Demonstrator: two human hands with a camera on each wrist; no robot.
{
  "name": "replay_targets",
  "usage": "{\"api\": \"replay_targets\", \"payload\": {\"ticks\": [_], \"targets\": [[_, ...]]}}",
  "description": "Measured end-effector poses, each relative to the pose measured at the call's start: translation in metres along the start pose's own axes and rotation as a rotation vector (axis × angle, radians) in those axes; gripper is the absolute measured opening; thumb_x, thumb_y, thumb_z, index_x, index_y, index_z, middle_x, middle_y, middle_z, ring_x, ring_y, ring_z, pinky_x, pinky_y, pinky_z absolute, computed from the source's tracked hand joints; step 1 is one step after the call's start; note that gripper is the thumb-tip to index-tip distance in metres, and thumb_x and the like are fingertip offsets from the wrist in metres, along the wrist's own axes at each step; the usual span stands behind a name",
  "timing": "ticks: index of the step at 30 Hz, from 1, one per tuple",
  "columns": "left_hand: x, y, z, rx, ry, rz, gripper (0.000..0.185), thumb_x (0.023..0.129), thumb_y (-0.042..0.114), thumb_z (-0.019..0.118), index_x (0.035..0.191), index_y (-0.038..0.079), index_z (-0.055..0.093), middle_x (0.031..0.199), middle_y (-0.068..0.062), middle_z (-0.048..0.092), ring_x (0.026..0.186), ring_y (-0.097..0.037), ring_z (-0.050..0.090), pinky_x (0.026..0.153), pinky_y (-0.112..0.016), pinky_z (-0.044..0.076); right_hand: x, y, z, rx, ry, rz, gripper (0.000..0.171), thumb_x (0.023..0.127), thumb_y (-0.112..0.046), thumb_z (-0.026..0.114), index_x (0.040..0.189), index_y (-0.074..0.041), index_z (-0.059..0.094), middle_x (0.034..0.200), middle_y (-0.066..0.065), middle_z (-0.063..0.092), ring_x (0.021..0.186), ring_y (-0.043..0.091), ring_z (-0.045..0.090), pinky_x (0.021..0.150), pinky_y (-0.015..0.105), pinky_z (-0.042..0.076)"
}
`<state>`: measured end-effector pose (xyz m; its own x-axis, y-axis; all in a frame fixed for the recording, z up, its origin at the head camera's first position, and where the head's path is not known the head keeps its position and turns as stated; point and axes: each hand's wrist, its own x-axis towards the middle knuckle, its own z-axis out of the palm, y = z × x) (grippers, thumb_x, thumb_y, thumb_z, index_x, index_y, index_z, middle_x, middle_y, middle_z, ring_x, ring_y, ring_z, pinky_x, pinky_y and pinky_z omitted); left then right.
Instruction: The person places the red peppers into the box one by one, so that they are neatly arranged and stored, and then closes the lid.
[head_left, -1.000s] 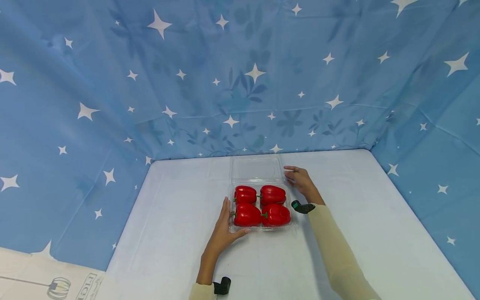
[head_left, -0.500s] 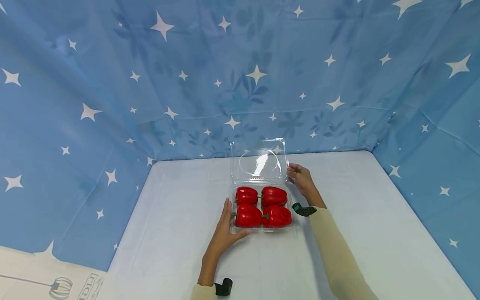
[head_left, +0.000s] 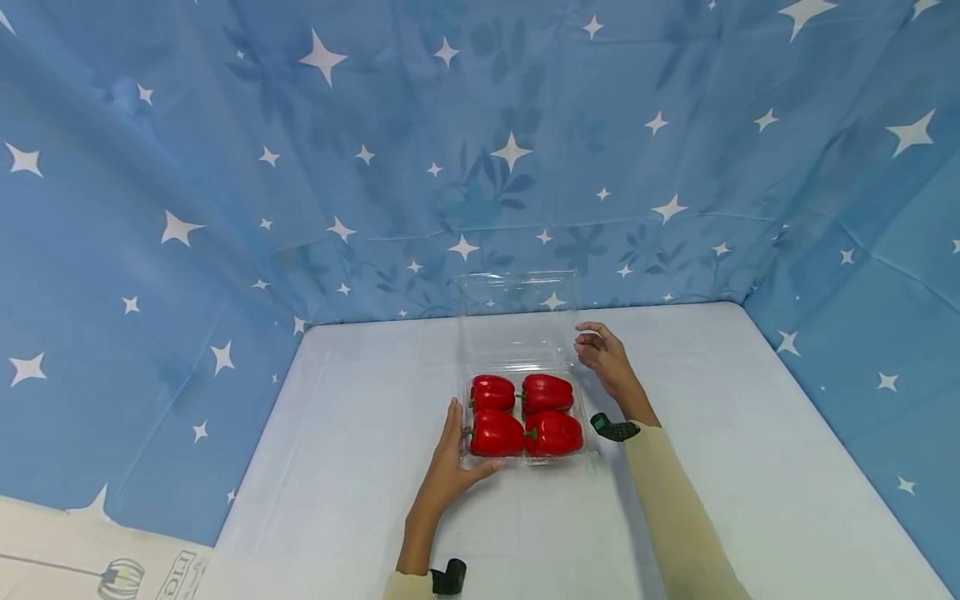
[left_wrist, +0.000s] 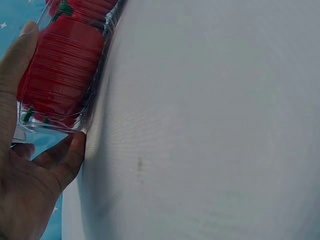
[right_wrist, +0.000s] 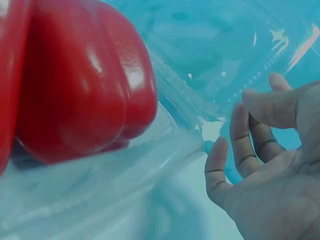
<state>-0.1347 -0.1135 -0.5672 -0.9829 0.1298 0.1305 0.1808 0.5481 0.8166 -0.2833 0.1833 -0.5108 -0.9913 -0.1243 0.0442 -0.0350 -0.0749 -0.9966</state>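
Observation:
In the head view, a clear plastic clamshell box (head_left: pixel 587 457) stands mid-table with several red bell peppers (head_left: pixel 553 433) in it. Its transparent lid (head_left: pixel 517 333) is raised at the back, leaning away. My left hand (head_left: pixel 442 477) spans the near left corner, thumb along the front and straight fingers along the left side. The left wrist view shows its fingertips against the box wall beside a pepper (left_wrist: pixel 65 65). My right hand (head_left: pixel 604 357) is beside the lid's right edge, fingers loosely bent. Seen from the right wrist, thumb and fingers stand apart, with nothing between them.
A white-covered table (head_left: pixel 360 400) lies under the box. Behind it and at both sides hang blue star-print curtains (head_left: pixel 405 192). A cream printed cloth (head_left: pixel 60 550) shows at the lower left.
The lid has swung up from lying flat at the back to a raised tilt. My right hand has shifted slightly away from its edge. The left hand keeps its place at the corner.

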Motion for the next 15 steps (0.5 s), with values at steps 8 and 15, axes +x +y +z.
{"api": "replay_targets", "payload": {"ticks": [8, 15], "targets": [[0.0, 0.001, 0.0, -0.007, 0.002, -0.006, 0.111, 0.066, 0.058, 0.069, 0.146, 0.02, 0.003, 0.152, 0.002, 0.004, 0.135, -0.026, 0.019, 0.097, -0.045, 0.037, -0.013, -0.004, -0.004, -0.014, -0.048, -0.093, 0.027, 0.088, 0.002, 0.051, 0.111, 0.012, 0.039, 0.1, 0.019, 0.049, 0.086, 0.019, 0.05, 0.069, 0.025, 0.049], [-0.001, 0.0, -0.002, -0.025, -0.018, -0.019, 0.111, 0.066, 0.051, 0.073, 0.146, 0.02, 0.002, 0.151, 0.005, 0.002, 0.137, -0.023, 0.012, 0.101, -0.046, 0.032, -0.025, 0.001, -0.01, -0.06, -0.057, -0.098, 0.018, 0.086, 0.0, 0.055, 0.1, 0.009, 0.048, 0.095, 0.014, 0.055, 0.085, 0.014, 0.054, 0.074, 0.018, 0.049]]}}
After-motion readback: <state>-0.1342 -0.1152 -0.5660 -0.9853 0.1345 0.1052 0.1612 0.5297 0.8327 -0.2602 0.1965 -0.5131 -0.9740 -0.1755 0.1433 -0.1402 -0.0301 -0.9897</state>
